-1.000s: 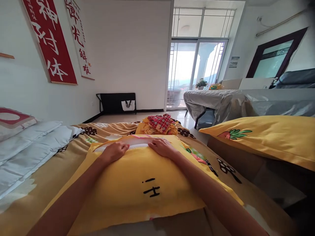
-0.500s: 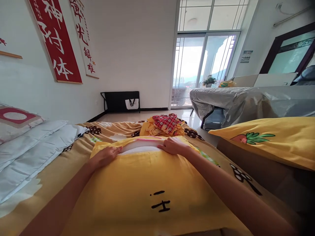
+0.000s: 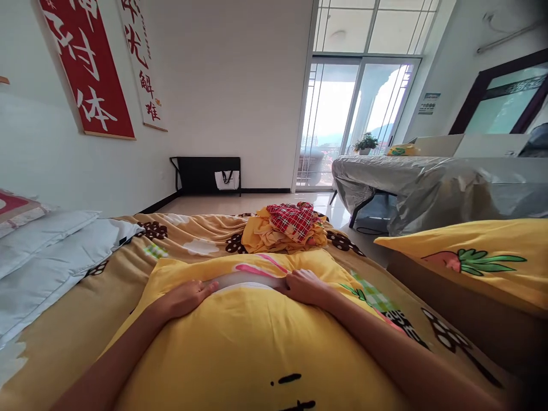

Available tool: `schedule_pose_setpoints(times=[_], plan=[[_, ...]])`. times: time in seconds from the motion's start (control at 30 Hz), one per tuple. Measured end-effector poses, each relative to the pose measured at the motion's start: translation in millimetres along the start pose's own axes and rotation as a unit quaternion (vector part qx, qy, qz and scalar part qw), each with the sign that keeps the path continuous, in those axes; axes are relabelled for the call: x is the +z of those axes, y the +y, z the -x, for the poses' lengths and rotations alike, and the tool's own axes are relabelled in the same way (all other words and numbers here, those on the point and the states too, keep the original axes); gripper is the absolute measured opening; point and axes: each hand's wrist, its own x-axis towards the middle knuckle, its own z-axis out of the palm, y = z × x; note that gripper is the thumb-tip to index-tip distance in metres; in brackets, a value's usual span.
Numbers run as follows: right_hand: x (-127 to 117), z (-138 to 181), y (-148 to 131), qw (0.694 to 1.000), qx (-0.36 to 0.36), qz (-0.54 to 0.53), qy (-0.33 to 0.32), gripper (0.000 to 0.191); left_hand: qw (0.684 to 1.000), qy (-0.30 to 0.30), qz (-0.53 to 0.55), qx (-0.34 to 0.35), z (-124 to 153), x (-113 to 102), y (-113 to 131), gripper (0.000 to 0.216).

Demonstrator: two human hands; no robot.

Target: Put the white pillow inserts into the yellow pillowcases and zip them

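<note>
A yellow pillowcase (image 3: 240,342) with black lettering fills the lower middle of the view. At its far end the opening gapes, and part of a white pillow insert (image 3: 244,285) shows inside. My left hand (image 3: 186,298) is closed on the left side of the opening, fingers curled over the edge. On the right side of the opening, my right hand (image 3: 307,288) grips the cloth, its fingertips tucked at the rim. The far flap, with pink marks, lies beyond both hands.
A patterned blanket (image 3: 192,228) spreads underneath. Crumpled yellow and red-checked fabric (image 3: 295,220) lies just beyond. White pillows (image 3: 64,251) are stacked at left. At right, a yellow pillow (image 3: 483,260) rests on a brown box (image 3: 462,314); a plastic-covered table (image 3: 406,177) stands behind.
The pillowcase's near side has become rounder and its lettering has shifted down toward me. Both hands sit slightly lower in view, still at the opening. The gap showing white has narrowed.
</note>
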Motion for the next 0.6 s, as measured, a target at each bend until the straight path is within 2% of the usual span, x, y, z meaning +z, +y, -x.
schedule_pose_setpoints(times=[0.07, 0.17, 0.23, 0.3, 0.47, 0.53, 0.6], plan=[[-8.0, 8.8, -1.3, 1.0, 0.002, 0.011, 0.014, 0.058, 0.999, 0.041, -0.026, 0.003, 8.6, -5.0, -6.4, 0.068], [-26.3, 23.8, 0.5, 0.998, -0.006, 0.035, 0.043, 0.055, 0.989, 0.135, -0.053, 0.025, 26.2, -14.2, -22.6, 0.065], [-43.4, 33.1, 4.0, 0.997, -0.012, 0.052, 0.063, 0.053, 0.987, 0.154, -0.039, 0.022, 40.1, -21.5, -30.8, 0.063], [-63.1, 40.5, 7.6, 0.994, -0.009, 0.064, 0.084, 0.05, 0.988, 0.146, -0.041, 0.019, 54.8, -29.9, -30.9, 0.061], [-113.3, 48.1, 6.3, 0.984, 0.022, 0.085, 0.157, 0.044, 0.973, 0.181, -0.141, 0.009, 88.7, -60.7, 3.8, 0.063], [-132.5, 49.0, 2.1, 0.976, 0.03, 0.098, 0.19, 0.042, 0.959, 0.227, -0.171, -0.012, 99.1, -77.6, 19.6, 0.064], [-149.9, 50.2, -2.3, 0.967, 0.04, 0.112, 0.225, 0.042, 0.93, 0.299, -0.21, -0.024, 107.4, -94.2, 29.5, 0.064]])
